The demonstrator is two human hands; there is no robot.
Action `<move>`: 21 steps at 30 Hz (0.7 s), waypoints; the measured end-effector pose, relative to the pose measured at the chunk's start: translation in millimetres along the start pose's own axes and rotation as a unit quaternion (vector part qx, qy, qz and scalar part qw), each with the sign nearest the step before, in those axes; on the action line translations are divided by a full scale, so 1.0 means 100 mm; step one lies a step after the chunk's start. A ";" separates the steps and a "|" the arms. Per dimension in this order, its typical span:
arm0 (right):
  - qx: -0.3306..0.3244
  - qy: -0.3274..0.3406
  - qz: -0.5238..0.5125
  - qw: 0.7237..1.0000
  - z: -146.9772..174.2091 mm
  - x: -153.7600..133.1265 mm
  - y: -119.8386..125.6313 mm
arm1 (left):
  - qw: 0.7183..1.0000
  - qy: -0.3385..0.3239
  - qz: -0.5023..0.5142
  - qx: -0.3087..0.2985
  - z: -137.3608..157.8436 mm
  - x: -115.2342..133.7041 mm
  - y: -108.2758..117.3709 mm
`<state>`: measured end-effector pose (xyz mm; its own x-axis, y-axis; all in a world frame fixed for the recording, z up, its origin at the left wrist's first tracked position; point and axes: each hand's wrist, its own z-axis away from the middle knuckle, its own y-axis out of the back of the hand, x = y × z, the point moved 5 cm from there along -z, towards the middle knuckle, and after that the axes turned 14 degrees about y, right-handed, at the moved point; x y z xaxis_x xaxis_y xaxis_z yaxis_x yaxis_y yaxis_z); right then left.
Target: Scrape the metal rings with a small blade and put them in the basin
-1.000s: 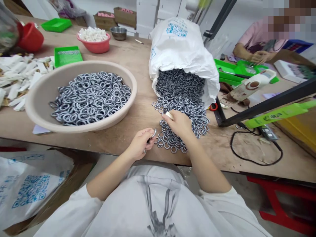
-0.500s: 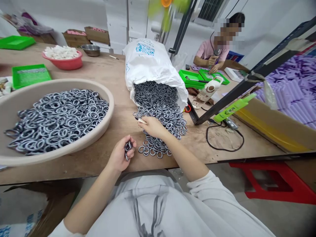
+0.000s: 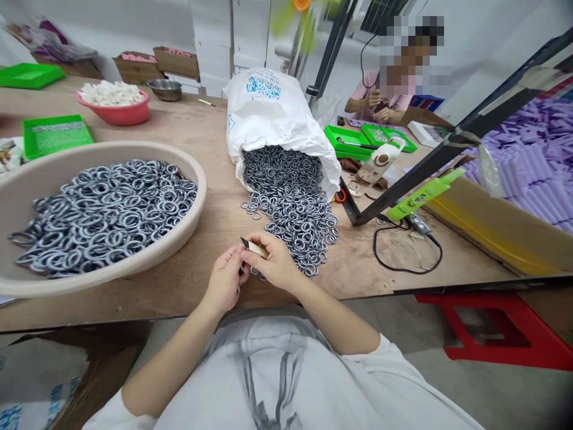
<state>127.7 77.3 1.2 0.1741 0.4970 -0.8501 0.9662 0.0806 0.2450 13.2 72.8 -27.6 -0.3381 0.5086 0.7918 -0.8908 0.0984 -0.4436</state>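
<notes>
Both hands meet over the table's front part. My left hand (image 3: pixel 225 279) is closed around dark metallic rings, mostly hidden by the fingers. My right hand (image 3: pixel 276 263) grips a small cutting tool (image 3: pixel 258 249) with a pale handle and a dark pointed tip, which points left over my left thumb. Just behind my right hand lies a heap of grey rings (image 3: pixel 304 218), spilling from the mouth of a white sack (image 3: pixel 280 122). To the left stands a large beige basin (image 3: pixel 202 179) holding many more rings (image 3: pixel 120 215).
A dark metal post (image 3: pixel 353 209) and a black cable (image 3: pixel 409 272) lie right of the heap. A red bowl (image 3: pixel 120 114) and green tray (image 3: pixel 56 137) stand back left. Across the table a person (image 3: pixel 380 107) works by green trays. A red stool (image 3: pixel 492 328) is below.
My right hand has drawn back from the heap with the tool and now touches my left hand. Loose rings at the heap's near edge are fewer or covered. The co-worker's hands have risen.
</notes>
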 end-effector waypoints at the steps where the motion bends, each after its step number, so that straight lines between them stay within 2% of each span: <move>1: -0.002 0.000 -0.001 1.000 -0.01 -0.01 0.00 | 1.000 0.001 -0.003 -0.003 0.01 0.00 -0.01; 9: 0.016 -0.061 -0.136 0.989 0.00 0.15 -0.11 | 1.000 0.026 0.009 -0.002 0.03 -0.01 -0.08; 15: 0.032 0.020 0.048 0.998 0.00 -0.03 0.00 | 0.999 0.029 0.016 0.025 0.04 -0.02 -0.05; 21: 0.025 0.025 0.057 0.998 -0.01 -0.05 0.04 | 0.999 0.037 -0.010 -0.009 0.03 -0.03 -0.10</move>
<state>130.2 75.8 6.7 0.2752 0.5434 -0.7931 0.9490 -0.0214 0.3146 22.1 67.6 -23.8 -0.2972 0.5676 0.7678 -0.8912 0.1237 -0.4364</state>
